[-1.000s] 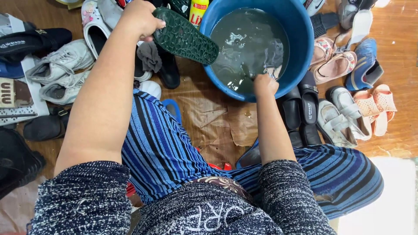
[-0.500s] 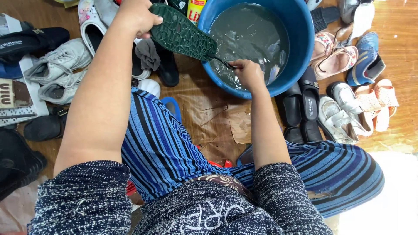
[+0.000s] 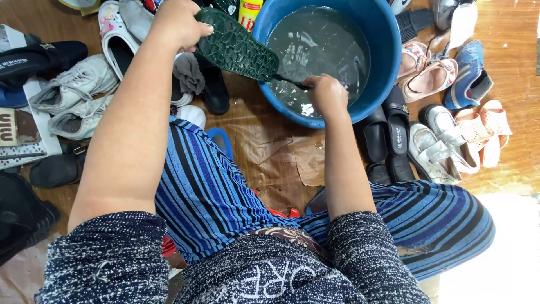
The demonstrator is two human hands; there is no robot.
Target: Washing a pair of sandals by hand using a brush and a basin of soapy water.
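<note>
My left hand (image 3: 179, 23) grips a dark green rubber slipper (image 3: 236, 45) by one end, with its patterned sole turned up and its other end over the rim of a blue basin (image 3: 386, 53). The basin holds murky grey water (image 3: 320, 42). My right hand (image 3: 326, 93) is closed at the near rim of the basin, just beside the slipper's end. It holds a thin dark object (image 3: 289, 82) that touches the slipper; I cannot tell what it is.
Shoes ring the basin: grey-white sneakers (image 3: 73, 95) on the left, black slippers (image 3: 388, 132) and pink sandals (image 3: 484, 126) on the right. A yellow bottle (image 3: 250, 11) stands behind the green slipper. Brown paper (image 3: 281, 160) covers the floor by my striped knees.
My right hand came out of the far water and drew back to the basin's near rim, against the slipper. My left hand kept the slipper raised, shifting it slightly.
</note>
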